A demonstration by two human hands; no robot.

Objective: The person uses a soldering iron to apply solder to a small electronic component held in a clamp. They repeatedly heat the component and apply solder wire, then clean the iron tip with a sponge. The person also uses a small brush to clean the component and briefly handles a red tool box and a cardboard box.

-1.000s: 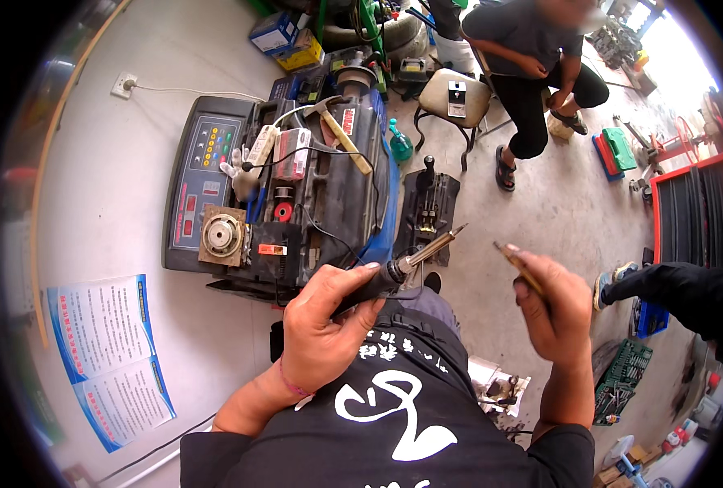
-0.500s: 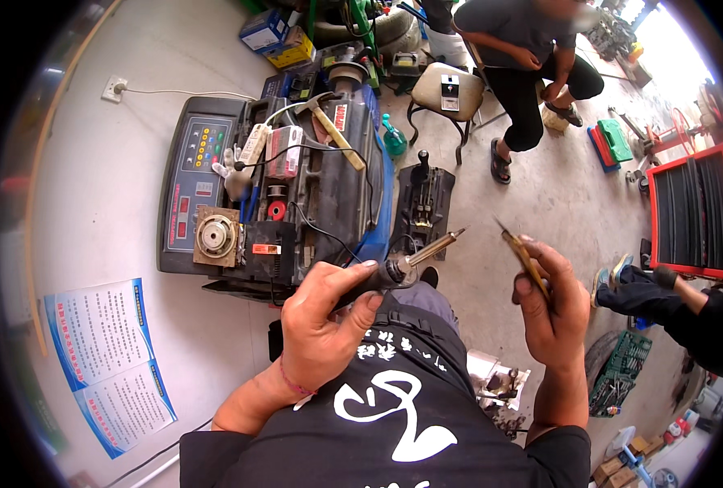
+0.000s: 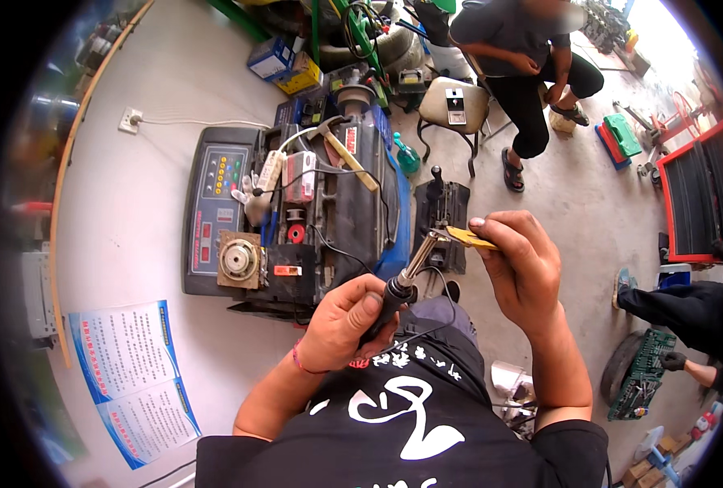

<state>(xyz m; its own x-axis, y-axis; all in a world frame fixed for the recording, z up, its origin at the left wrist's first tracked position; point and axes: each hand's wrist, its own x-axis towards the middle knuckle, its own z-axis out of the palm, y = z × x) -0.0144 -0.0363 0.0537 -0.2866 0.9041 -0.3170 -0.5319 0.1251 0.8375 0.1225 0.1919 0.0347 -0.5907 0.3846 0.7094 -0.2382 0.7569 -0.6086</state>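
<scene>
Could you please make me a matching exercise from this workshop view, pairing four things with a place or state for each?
Things:
1. Soldering iron
2. Yellow tool
3. Hammer
4. Chair

Places or states:
A. Lying on the black machine
B. Held in the right hand
C. Bearing a small black-and-white object
D. Held in the left hand

Pairs: 1-D, 2-B, 3-A, 4-C

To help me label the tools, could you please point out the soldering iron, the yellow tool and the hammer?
Soldering iron [image 3: 395,294], head view: its black handle.
Yellow tool [image 3: 469,238], head view: its flat body.
Hammer [image 3: 350,159], head view: its wooden handle.
</scene>
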